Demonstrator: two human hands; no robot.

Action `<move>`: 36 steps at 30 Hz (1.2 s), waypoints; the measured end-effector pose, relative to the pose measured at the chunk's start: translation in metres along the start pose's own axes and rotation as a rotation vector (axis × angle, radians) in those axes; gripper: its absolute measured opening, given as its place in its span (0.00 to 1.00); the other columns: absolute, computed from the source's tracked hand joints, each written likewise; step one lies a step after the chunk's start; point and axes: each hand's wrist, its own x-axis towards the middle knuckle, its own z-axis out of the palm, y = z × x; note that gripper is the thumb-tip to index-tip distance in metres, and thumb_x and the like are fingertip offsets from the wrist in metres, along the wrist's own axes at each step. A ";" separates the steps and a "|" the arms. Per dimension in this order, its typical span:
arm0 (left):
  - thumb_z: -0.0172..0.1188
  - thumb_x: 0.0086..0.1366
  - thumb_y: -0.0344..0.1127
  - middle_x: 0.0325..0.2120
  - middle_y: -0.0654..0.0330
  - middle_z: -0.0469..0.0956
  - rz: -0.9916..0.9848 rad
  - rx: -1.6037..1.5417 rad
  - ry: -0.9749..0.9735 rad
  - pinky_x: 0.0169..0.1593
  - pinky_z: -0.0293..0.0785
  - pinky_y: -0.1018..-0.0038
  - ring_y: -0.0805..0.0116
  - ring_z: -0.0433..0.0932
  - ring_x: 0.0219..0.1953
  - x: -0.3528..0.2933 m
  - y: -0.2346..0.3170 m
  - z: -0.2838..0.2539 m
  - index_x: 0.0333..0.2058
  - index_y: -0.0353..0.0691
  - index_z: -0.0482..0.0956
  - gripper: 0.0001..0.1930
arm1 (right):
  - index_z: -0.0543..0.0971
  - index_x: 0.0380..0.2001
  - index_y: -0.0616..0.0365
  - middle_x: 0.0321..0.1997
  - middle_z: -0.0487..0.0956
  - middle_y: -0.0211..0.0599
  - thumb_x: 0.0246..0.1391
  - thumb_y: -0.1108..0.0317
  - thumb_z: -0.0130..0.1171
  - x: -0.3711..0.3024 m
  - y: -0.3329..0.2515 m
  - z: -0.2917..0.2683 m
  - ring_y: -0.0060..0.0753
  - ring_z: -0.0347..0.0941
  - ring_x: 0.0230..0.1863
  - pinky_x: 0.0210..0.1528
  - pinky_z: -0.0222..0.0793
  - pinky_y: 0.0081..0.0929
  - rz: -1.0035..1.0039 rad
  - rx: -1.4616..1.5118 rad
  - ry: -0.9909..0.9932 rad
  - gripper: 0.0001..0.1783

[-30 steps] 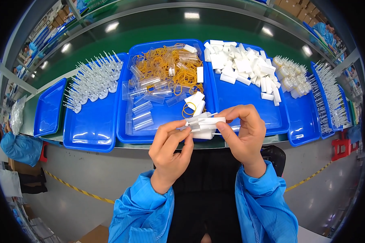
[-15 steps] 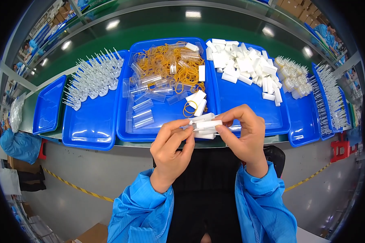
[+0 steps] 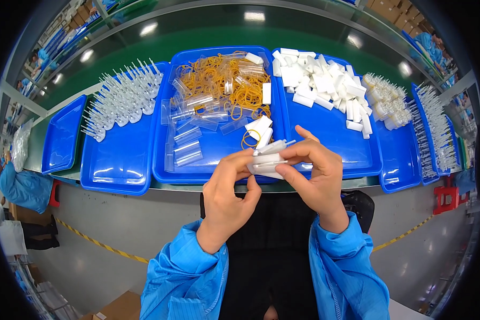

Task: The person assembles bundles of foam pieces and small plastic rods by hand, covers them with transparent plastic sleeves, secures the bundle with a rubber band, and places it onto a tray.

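White blocks (image 3: 265, 159) were observed above the bench's (image 3: 178, 187) near edge, fingers of left hand (image 3: 226, 198) and right hand (image 3: 316, 178) clamped on them.

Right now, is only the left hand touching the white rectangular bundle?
No, the left hand and right hand both touch this bundle.

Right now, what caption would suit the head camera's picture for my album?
Right hand gripping white pieces, left hand against them, near blue trays of rubber bands and white blocks.
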 end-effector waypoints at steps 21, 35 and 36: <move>0.52 0.64 0.18 0.46 0.55 0.72 -0.292 -0.593 -0.258 0.44 0.78 0.77 0.70 0.78 0.43 0.007 -0.008 -0.017 0.40 0.27 0.78 0.08 | 0.77 0.45 0.59 0.48 0.78 0.43 0.49 0.75 0.60 0.038 0.089 -0.056 0.47 0.72 0.51 0.53 0.68 0.38 -0.116 -0.809 -0.188 0.17; 0.64 0.51 0.15 0.41 0.54 0.76 -0.026 -0.084 -0.022 0.36 0.83 0.79 0.70 0.81 0.36 0.003 -0.006 -0.007 0.33 0.30 0.81 0.09 | 0.79 0.30 0.65 0.36 0.76 0.35 0.46 0.83 0.56 0.029 0.012 -0.048 0.22 0.68 0.32 0.36 0.64 0.19 0.070 -0.042 0.131 0.07; 0.64 0.51 0.15 0.41 0.54 0.76 -0.030 -0.083 -0.023 0.36 0.83 0.79 0.70 0.81 0.36 0.003 -0.007 -0.007 0.33 0.30 0.81 0.09 | 0.79 0.31 0.66 0.36 0.76 0.35 0.48 0.82 0.56 0.025 0.002 -0.043 0.22 0.69 0.33 0.37 0.64 0.18 0.079 0.047 0.113 0.06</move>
